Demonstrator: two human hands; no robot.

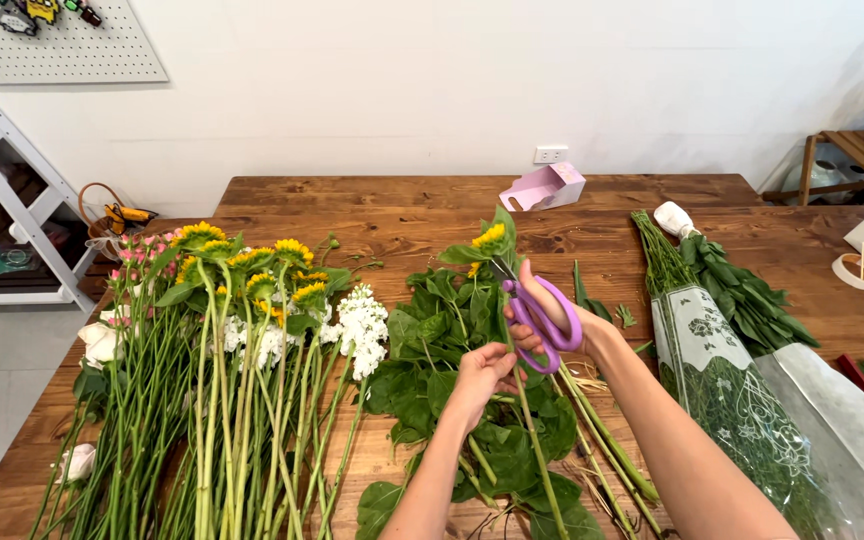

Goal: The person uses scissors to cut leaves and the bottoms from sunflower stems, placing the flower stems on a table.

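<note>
At mid-frame the right hand [537,315] is clamped on purple scissors [544,318]; just lower left, the left hand [480,375] pinches a sunflower stem [512,385] above leaves on the table [402,205]. More flowers [222,340] lie left.

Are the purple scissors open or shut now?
Open: the purple scissors in the right hand show blades spread apart beside the sunflower stem.

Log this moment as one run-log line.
right hand: holds purple-handled scissors | left hand: grips green sunflower stem | blades: at stem | surface: brown wooden table
</note>
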